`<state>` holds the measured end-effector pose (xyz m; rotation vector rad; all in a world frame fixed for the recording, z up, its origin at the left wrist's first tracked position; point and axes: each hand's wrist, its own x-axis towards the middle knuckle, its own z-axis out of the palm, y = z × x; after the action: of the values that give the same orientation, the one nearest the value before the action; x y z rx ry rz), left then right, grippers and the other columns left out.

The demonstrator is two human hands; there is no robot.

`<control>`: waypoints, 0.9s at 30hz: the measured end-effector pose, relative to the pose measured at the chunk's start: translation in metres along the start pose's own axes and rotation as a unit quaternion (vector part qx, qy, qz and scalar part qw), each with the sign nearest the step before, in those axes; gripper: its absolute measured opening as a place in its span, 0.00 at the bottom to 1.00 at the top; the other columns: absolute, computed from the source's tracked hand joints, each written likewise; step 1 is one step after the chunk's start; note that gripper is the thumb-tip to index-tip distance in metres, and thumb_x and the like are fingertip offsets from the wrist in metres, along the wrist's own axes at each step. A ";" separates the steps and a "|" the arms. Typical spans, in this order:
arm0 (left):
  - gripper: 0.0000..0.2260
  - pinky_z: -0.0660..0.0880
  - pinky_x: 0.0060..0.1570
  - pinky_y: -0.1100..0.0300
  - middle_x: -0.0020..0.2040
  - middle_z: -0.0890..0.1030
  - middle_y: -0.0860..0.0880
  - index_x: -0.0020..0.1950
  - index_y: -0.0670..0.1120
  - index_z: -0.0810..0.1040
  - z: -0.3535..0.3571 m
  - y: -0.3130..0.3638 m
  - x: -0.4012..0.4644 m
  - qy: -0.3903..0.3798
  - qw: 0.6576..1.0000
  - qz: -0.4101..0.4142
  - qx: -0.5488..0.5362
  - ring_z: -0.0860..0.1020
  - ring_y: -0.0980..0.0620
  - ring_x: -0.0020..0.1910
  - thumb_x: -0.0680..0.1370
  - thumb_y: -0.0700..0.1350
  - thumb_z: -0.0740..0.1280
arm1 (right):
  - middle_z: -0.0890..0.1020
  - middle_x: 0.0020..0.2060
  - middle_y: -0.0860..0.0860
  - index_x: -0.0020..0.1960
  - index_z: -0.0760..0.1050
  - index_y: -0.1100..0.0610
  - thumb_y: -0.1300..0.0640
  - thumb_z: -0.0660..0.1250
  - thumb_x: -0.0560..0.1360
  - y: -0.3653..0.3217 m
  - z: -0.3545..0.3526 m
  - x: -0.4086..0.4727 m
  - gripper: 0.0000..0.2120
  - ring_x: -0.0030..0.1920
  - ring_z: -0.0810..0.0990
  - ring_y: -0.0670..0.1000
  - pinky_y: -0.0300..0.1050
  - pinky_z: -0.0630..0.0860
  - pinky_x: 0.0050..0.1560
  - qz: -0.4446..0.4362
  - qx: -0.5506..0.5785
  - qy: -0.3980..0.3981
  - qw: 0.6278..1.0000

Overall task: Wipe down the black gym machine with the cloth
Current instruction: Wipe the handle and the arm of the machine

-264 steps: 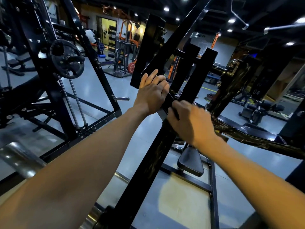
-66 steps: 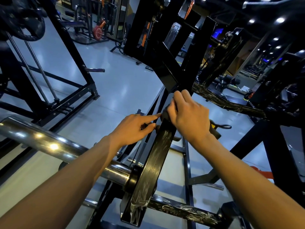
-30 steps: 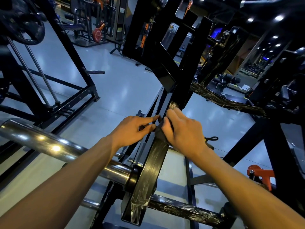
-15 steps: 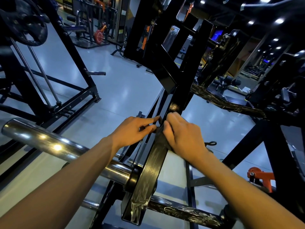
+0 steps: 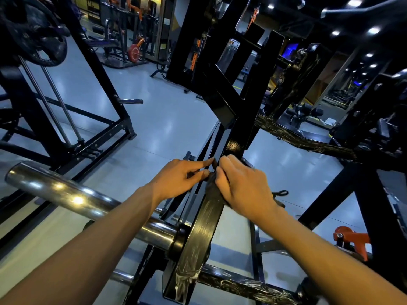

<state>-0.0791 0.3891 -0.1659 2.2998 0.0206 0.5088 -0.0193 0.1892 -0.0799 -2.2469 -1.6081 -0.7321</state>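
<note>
The right hand (image 5: 244,190) presses a dark cloth (image 5: 211,190) against the sloping black bar (image 5: 204,227) of the gym machine, about halfway up its length. Its grip is closed over the cloth, fingers curled down over the bar's upper face with the fabric bunched underneath; only a dark fold shows at the fingertips. The left hand (image 5: 180,179) rests just beside it on the bar's left edge, its grip apart, fingers stretched out and touching the metal, holding nothing.

Below the hands the bar is streaked with pale smears that run down to the foot, where it meets the chrome sleeve (image 5: 88,201) and the lower black rail (image 5: 242,287), which is smeared too. So the wiping looks only partly done.

To do this stroke well, the cloth should probably be spread flatter under the palm rather than kept wadded, so it covers the full width of the face. Long strokes along the bar, from the hands down toward the foot, would likely lift the streaks better than short rubs. The left hand can steady the bar's edge but should stay out of the cloth's path. The side faces and the lower rail probably need their own passes.
</note>
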 end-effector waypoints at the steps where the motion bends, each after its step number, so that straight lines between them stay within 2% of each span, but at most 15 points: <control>1: 0.24 0.81 0.50 0.52 0.43 0.84 0.53 0.76 0.69 0.66 0.000 -0.001 0.000 -0.002 1.000 -0.001 -0.001 0.82 0.51 0.42 0.80 0.69 0.53 | 0.67 0.38 0.43 0.47 0.65 0.49 0.46 0.50 0.85 0.006 -0.002 0.011 0.12 0.26 0.65 0.44 0.34 0.56 0.30 0.013 0.002 0.001 1.000; 4: 0.20 0.82 0.53 0.50 0.48 0.85 0.51 0.72 0.75 0.66 0.003 -0.006 0.001 0.001 1.000 0.005 -0.017 0.84 0.49 0.47 0.80 0.71 0.53 | 0.69 0.39 0.45 0.47 0.62 0.48 0.45 0.50 0.84 0.021 -0.007 0.037 0.11 0.28 0.66 0.43 0.38 0.55 0.30 0.077 -0.015 0.024 0.997; 7: 0.18 0.82 0.52 0.49 0.48 0.85 0.48 0.70 0.79 0.63 0.002 -0.007 0.002 -0.001 1.000 0.012 -0.007 0.84 0.49 0.47 0.80 0.72 0.52 | 0.68 0.38 0.45 0.46 0.62 0.48 0.45 0.50 0.84 0.020 -0.005 0.036 0.11 0.28 0.65 0.43 0.36 0.54 0.30 0.099 -0.007 0.049 0.994; 11: 0.21 0.82 0.49 0.49 0.45 0.85 0.49 0.72 0.77 0.62 0.003 -0.005 0.002 -0.002 1.000 0.014 -0.004 0.83 0.50 0.42 0.78 0.74 0.50 | 0.67 0.37 0.43 0.46 0.63 0.47 0.48 0.52 0.85 -0.005 0.002 0.003 0.09 0.28 0.66 0.41 0.32 0.58 0.28 0.055 0.038 0.034 0.997; 13: 0.21 0.82 0.49 0.48 0.46 0.85 0.49 0.71 0.78 0.62 0.004 -0.007 0.003 0.001 1.000 0.021 -0.007 0.83 0.49 0.42 0.78 0.74 0.50 | 0.66 0.38 0.42 0.47 0.63 0.47 0.48 0.52 0.85 -0.017 0.007 -0.017 0.09 0.27 0.64 0.42 0.32 0.58 0.28 0.022 0.049 0.006 0.999; 16: 0.23 0.81 0.49 0.49 0.45 0.84 0.48 0.74 0.75 0.62 0.004 -0.008 0.003 0.008 1.000 0.022 -0.004 0.82 0.50 0.42 0.78 0.73 0.50 | 0.65 0.39 0.41 0.49 0.64 0.47 0.48 0.52 0.85 -0.018 0.009 -0.027 0.07 0.27 0.64 0.43 0.33 0.61 0.26 -0.014 0.043 -0.026 0.999; 18: 0.22 0.81 0.46 0.50 0.44 0.84 0.47 0.74 0.73 0.63 0.002 -0.004 0.002 0.007 1.000 0.018 0.005 0.79 0.52 0.36 0.80 0.71 0.52 | 0.65 0.38 0.41 0.48 0.63 0.47 0.49 0.52 0.85 -0.008 0.007 -0.015 0.07 0.26 0.64 0.43 0.34 0.61 0.25 -0.030 0.040 -0.022 0.999; 20: 0.19 0.80 0.45 0.50 0.44 0.84 0.45 0.73 0.72 0.65 0.000 0.000 0.002 0.005 1.000 0.017 0.005 0.77 0.53 0.34 0.81 0.68 0.54 | 0.67 0.37 0.43 0.46 0.62 0.47 0.49 0.53 0.85 0.009 0.000 0.009 0.08 0.26 0.65 0.43 0.35 0.60 0.28 -0.005 0.034 0.004 0.999; 23: 0.19 0.80 0.49 0.55 0.49 0.85 0.49 0.73 0.70 0.67 0.000 -0.002 0.000 0.010 1.000 0.005 -0.012 0.80 0.54 0.39 0.82 0.65 0.57 | 0.70 0.38 0.46 0.47 0.65 0.50 0.47 0.52 0.85 0.040 -0.012 0.052 0.11 0.29 0.69 0.45 0.37 0.57 0.30 0.062 -0.008 0.036 0.997; 25: 0.21 0.80 0.52 0.58 0.51 0.86 0.51 0.75 0.67 0.68 0.001 -0.003 0.000 0.009 1.000 -0.002 -0.016 0.82 0.54 0.43 0.82 0.65 0.58 | 0.70 0.39 0.47 0.47 0.66 0.52 0.47 0.52 0.85 0.050 -0.014 0.067 0.12 0.31 0.70 0.51 0.40 0.56 0.30 0.074 -0.041 0.054 0.995; 27: 0.21 0.80 0.53 0.57 0.53 0.85 0.53 0.75 0.66 0.68 0.000 -0.002 0.000 0.008 1.000 -0.006 -0.014 0.82 0.52 0.46 0.82 0.64 0.59 | 0.70 0.39 0.47 0.47 0.65 0.52 0.49 0.53 0.86 0.050 -0.012 0.066 0.11 0.31 0.69 0.52 0.39 0.56 0.30 0.086 -0.043 0.066 0.993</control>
<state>-0.0791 0.3907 -0.1671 2.2664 0.0344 0.5175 0.0417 0.2192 -0.0305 -2.3076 -1.3290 -0.8966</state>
